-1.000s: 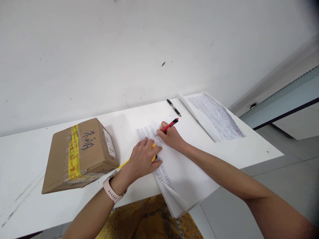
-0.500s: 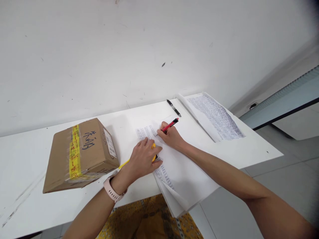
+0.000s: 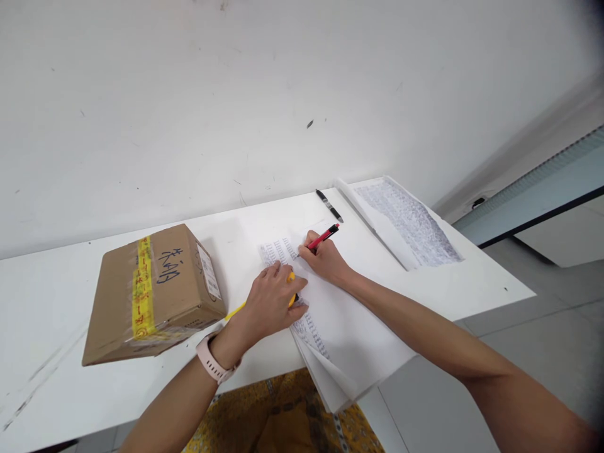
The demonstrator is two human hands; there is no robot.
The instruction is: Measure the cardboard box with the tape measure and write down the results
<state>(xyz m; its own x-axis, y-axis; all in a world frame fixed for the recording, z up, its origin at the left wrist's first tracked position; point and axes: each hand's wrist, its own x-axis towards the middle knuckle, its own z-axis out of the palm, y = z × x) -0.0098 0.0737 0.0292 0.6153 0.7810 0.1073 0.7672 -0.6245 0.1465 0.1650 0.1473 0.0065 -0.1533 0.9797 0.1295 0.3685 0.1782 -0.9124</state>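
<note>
My right hand [image 3: 323, 260] is closed round a red pen [image 3: 323, 237], its tip down on a printed sheet [image 3: 349, 333] that lies on the white table [image 3: 70, 377] and hangs over the front edge. My left hand [image 3: 271, 301], with a pink watch on the wrist, rests on the same sheet just left of the right hand. Its fingers are curled over a yellow tool [image 3: 234, 310] whose handle sticks out to the left; I cannot tell what kind of tool it is.
A taped cardboard box [image 3: 153, 292] with blue writing and yellow tape sits on the table to the left. A black pen [image 3: 329, 204] and a second stack of printed sheets [image 3: 406, 220] lie at the back right. A white wall stands close behind.
</note>
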